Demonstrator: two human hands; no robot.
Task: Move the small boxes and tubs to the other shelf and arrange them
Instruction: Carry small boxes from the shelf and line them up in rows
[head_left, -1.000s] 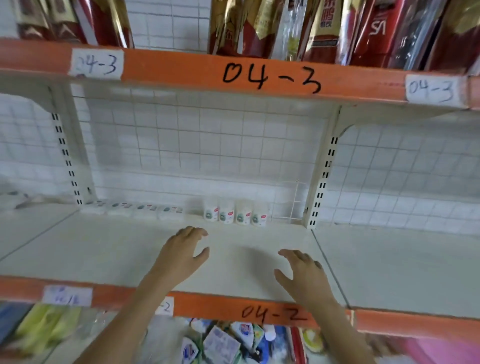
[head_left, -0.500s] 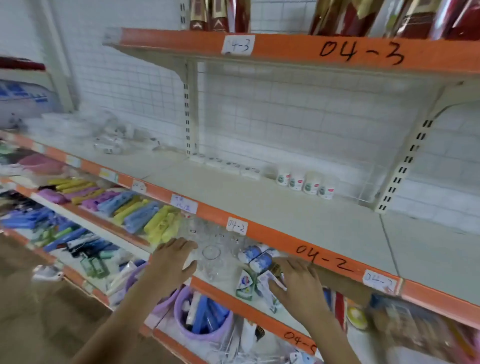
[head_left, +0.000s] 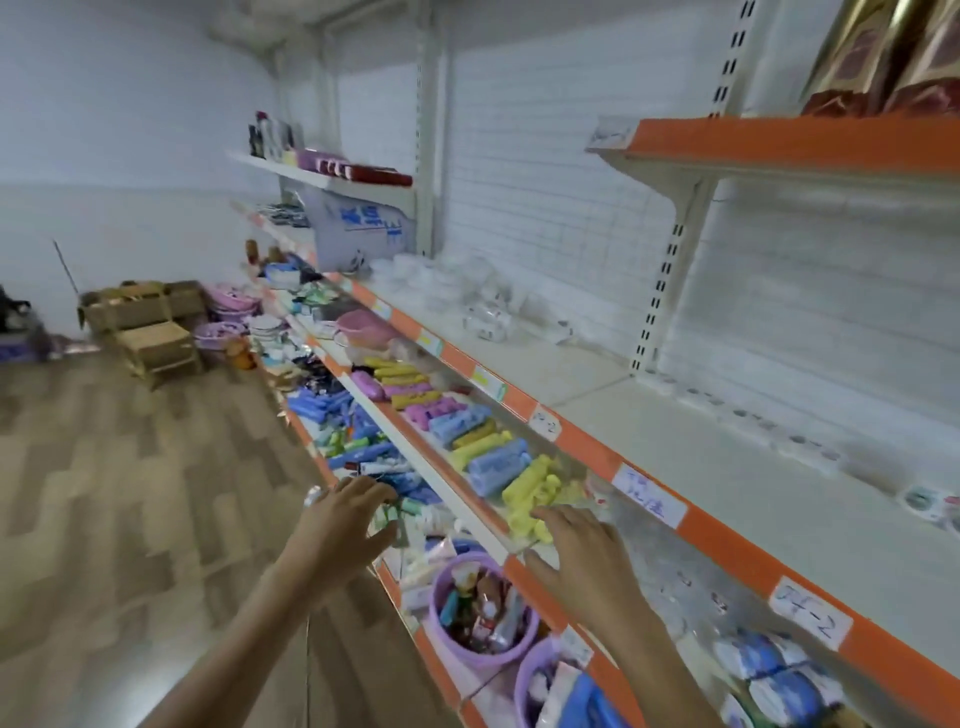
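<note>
Two empty hands by the shelves

The left hand (head_left: 345, 525) and right hand (head_left: 582, 558) have loose, spread fingers and hold nothing. The small tubs (head_left: 930, 501) and flat boxes (head_left: 810, 449) sit far right of the right hand, at the back of the shelf (head_left: 727, 483).

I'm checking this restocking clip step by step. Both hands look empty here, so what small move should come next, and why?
Probably carry on left along the aisle toward the clear tubs farther down the shelf. The left hand and right hand are open and hold nothing, and a row of small boxes already lines the back of the shelf, so more stock likely needs fetching.
</note>
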